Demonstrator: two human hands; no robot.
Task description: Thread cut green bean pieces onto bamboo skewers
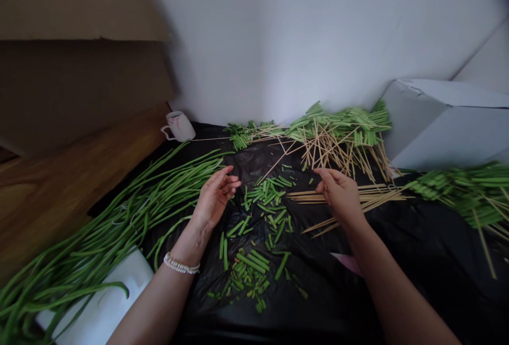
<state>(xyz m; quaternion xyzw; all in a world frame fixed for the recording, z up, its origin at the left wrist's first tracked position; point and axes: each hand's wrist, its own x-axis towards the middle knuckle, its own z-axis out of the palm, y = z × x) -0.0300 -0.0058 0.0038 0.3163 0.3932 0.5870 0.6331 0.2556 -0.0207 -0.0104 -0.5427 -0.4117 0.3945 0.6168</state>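
My left hand (218,195) is raised over the near tips of a bundle of long, thin green stalks (159,191), its fingers apart and nothing in them. To the right, my right hand (340,192) hovers by a row of bare bamboo skewers (306,196). Its index finger points out while the others curl loosely; I see nothing held there. Between the hands, short cut green pieces (270,194) lie scattered on black plastic sheeting (254,154). A second heap of cut pieces and small ends (250,273) is closer to me.
Skewers threaded with green pieces (338,122) are piled along the white wall (278,43). More loaded skewers (465,188) lie at right, below a white box (437,122). A mug (180,126) stands at back left, near a cardboard box (79,69). A white object (115,302) lies under the stalks.
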